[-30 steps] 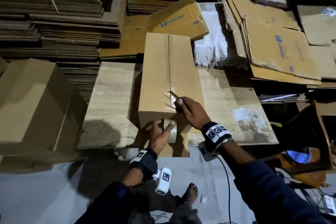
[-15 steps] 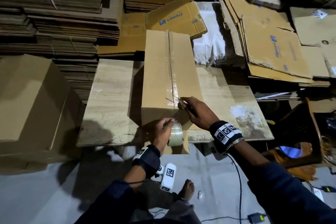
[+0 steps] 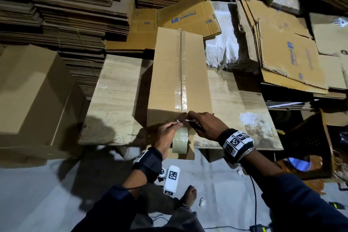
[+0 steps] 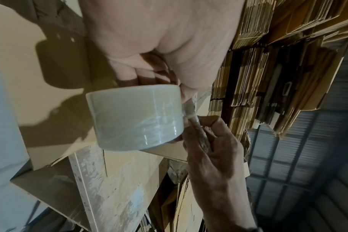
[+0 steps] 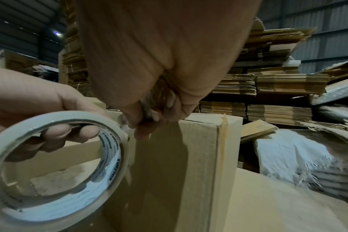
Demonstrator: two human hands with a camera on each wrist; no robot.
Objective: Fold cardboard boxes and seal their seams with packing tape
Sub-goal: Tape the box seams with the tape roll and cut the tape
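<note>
A long folded cardboard box (image 3: 169, 73) lies on a pale wooden board (image 3: 116, 100), with clear tape along its top seam (image 3: 181, 73). My left hand (image 3: 167, 135) grips a roll of clear packing tape (image 3: 180, 140) in front of the box's near end, fingers through its core (image 5: 69, 133). My right hand (image 3: 205, 124) grips a thin blade-like tool (image 4: 199, 131) right beside the roll, at the tape strand near the box's near top edge. In the right wrist view the roll (image 5: 56, 164) sits left of the box end (image 5: 189, 157).
Stacks of flattened cartons (image 3: 62, 9) rise behind and to the left. A folded box (image 3: 32, 90) stands at the left. Printed flat cartons (image 3: 282, 47) and a white sack (image 3: 222, 43) lie at the right. A dark crate (image 3: 308, 143) sits near my right arm. My bare foot (image 3: 189, 195) is on the grey floor.
My right hand has slid with its tool from the box's top down to the near edge, meeting the roll. My left hand has lifted the roll slightly toward that edge.
</note>
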